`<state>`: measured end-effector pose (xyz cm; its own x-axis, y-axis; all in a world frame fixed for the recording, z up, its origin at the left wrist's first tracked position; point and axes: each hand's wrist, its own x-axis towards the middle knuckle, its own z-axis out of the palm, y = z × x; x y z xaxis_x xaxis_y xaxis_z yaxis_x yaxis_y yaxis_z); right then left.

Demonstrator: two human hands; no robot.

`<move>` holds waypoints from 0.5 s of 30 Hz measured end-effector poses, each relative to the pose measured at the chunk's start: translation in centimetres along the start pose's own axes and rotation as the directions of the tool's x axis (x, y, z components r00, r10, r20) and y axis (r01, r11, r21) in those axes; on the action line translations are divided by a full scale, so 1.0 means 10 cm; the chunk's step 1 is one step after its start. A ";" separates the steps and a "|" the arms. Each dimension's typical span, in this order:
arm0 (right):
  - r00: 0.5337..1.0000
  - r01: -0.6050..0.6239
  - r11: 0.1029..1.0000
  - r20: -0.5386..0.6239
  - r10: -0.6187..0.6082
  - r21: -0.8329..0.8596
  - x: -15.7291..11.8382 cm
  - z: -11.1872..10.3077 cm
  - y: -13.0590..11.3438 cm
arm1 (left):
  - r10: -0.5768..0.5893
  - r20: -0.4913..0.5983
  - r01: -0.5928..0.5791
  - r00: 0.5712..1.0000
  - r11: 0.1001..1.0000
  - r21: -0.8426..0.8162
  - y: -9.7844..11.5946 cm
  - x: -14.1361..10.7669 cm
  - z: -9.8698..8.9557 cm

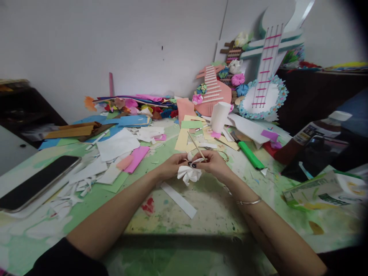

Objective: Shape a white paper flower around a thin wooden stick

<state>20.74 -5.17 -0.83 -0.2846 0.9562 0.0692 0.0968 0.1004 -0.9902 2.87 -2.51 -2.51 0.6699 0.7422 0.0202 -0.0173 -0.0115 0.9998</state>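
Above the middle of the table, both hands come together at a white paper flower [189, 174] with ruffled petals hanging downward. My left hand [171, 165] pinches it from the left side, fingers closed. My right hand [214, 164] grips it from the right, and a thin pale wooden stick [196, 145] slants up and away from between its fingers. Two dark shiny spots show where the thumbs meet. Below the hands a white paper strip [179, 200] lies flat on the table. Scissors [223, 155] with gold handles lie just behind my right hand.
Left are a phone [38, 184], white paper scraps [117, 145] and a pink sheet [137, 159]. Behind stand a white paper roll [220, 117] and paper instruments [266, 84]. Right are a green-handled cutter [250, 155], a brown bottle [310, 134] and a carton [324, 189].
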 end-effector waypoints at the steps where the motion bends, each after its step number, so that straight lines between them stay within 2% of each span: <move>1: 1.000 -0.005 1.000 -0.005 0.005 -0.009 0.00 0.00 0.00 | -0.006 0.015 0.006 1.000 1.000 0.006 0.00 0.00 0.00; 7: 0.999 0.004 1.000 -0.041 -0.005 -0.008 0.00 0.02 -0.02 | 0.011 0.051 -0.013 0.999 0.999 0.031 0.00 0.00 -0.05; 11: 1.000 0.014 1.000 -0.023 -0.014 0.004 -0.01 0.03 -0.03 | 0.032 0.041 -0.034 0.999 0.999 0.030 -0.01 -0.01 -0.07; 15: 0.998 0.061 0.998 -0.030 -0.060 0.014 0.01 0.03 0.00 | 0.129 0.010 -0.129 0.992 0.984 0.125 -0.02 0.00 -0.08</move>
<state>20.48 -5.19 -0.83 -0.2613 0.9561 0.1325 0.0659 0.1546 -0.9858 2.27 -2.02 -2.73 0.6694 0.7278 0.1490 -0.0109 -0.1909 0.9816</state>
